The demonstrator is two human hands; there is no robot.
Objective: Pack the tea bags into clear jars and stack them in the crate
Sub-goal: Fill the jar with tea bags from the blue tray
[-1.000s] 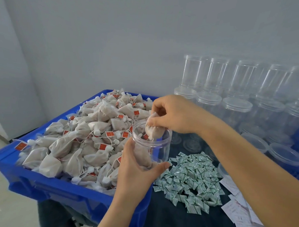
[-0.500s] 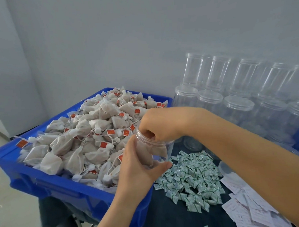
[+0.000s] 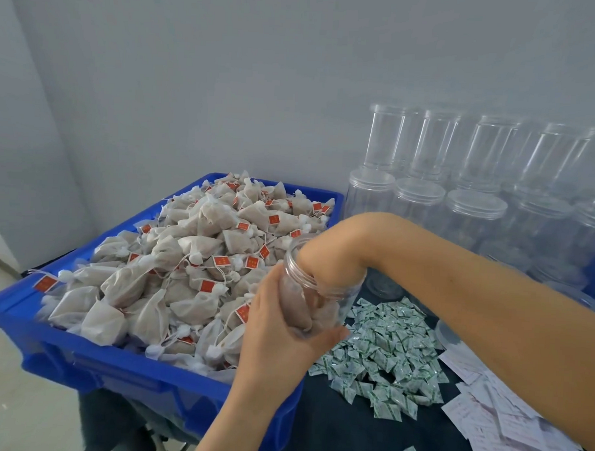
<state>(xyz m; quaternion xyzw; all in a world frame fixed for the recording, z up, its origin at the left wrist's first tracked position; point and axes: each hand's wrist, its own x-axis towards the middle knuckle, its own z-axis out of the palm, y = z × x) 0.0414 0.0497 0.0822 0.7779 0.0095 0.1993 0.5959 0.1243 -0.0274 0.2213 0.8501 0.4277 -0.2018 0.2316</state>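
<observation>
- Left hand (image 3: 278, 326) grips the clear jar (image 3: 320, 294), centre frame, beside the blue crate (image 3: 119, 371) of tea bags (image 3: 192, 265).
- Right hand (image 3: 325, 260) is plunged inside the jar; its finger state cannot be told.

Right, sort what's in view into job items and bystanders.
Job: jar gripped by left hand; right hand inside it; tea bags in blue crate; empty jars.
Bystanders: green sachets; paper slips.

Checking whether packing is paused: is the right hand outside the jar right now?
No, the right hand is pushed down through the mouth of the jar, which the left hand grips from the side.
</observation>
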